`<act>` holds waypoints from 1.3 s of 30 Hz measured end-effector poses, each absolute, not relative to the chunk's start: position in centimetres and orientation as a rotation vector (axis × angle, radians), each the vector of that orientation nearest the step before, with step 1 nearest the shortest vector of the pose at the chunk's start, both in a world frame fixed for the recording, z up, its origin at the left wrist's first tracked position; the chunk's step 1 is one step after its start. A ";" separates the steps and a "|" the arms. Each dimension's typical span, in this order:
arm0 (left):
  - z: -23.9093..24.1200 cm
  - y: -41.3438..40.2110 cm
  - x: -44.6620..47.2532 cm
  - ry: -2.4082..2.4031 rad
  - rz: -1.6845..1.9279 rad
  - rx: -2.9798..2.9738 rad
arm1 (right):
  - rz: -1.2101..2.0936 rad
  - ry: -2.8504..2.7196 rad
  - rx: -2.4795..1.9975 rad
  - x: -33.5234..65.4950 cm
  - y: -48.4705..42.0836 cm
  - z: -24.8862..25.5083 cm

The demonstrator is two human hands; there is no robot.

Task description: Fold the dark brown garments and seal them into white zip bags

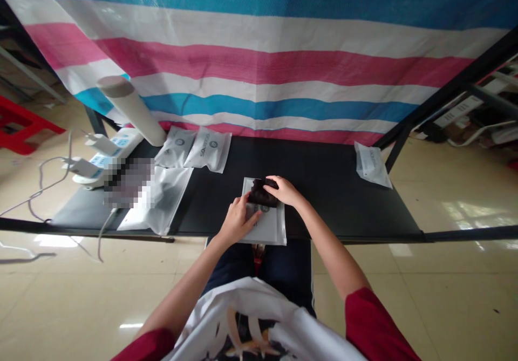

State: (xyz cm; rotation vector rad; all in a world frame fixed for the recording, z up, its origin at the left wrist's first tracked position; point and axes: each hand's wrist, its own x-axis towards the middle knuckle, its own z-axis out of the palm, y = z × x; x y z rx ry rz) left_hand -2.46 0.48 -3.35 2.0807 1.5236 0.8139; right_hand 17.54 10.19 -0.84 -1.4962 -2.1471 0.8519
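In front of me on the black table lies a frosted plastic zip bag [265, 230] with a dark printed logo. A dark, soft-looking folded piece, perhaps fabric [259, 192], rests over its upper part; its exact kind is unclear. My left hand [237, 219] grips the bag's left side, thumb on top, its fingertips close to the dark piece. From the right, my right hand [283, 191] has its fingers closed over the dark piece's upper right edge. Whether any of the piece is inside the bag cannot be made out.
Two filled frosted bags [208, 149] lie at the back left, beside a pale bottle [133, 110] and a power strip [109, 158] with chargers. Another frosted bag [162, 202] lies at front left near a pixelated patch. One more bag [371, 164] is at the right end.
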 end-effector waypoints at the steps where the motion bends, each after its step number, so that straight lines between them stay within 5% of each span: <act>1: -3.4 0.4 -2.4 1.530 0.800 2.115 | 0.910 -2.145 -1.489 17.8 10.2 -0.8; 14: -3.2 0.4 -2.3 1.569 0.756 2.152 | 1.151 -2.325 -1.784 17.1 10.2 2.3; 22: -1.8 1.0 -2.9 1.746 0.741 2.231 | 0.975 -2.032 -1.526 21.5 7.5 1.8; 29: -0.7 0.7 -0.4 1.429 0.610 2.270 | 0.215 -2.029 -1.604 23.8 4.4 -0.4; 39: -0.9 0.4 0.6 1.579 0.502 2.332 | 0.461 -1.746 -1.539 24.8 2.3 -2.2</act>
